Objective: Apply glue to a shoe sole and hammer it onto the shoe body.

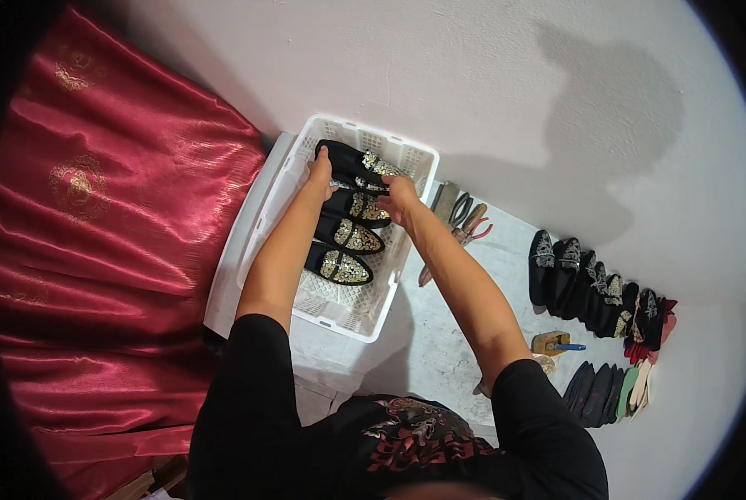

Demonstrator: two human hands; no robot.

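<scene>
A white plastic basket [354, 332] holds several black slip-on shoes with gold, glittering fronts. At its far end I grip a black shoe [344, 161] from both ends. My left hand [321, 173] is closed round the heel, thumb on top. My right hand [400, 198] has its thumb and fingers closed at the gold toe. Another gold-fronted shoe shows partly beneath the held one. Closer to me, a black shoe with a gold toe [360, 237] and the nearest shoe [344, 267] lie side by side, toes pointing right.
Right of the basket, red-handled pliers [470, 232] and scissors [462, 208] lie on the white table [460, 321]. A row of black shoes [566, 279], insole-like pieces [598, 392] and a blue-handled brush [566, 346] sit further right. A red satin curtain [131, 250] hangs at left; a wall rises behind.
</scene>
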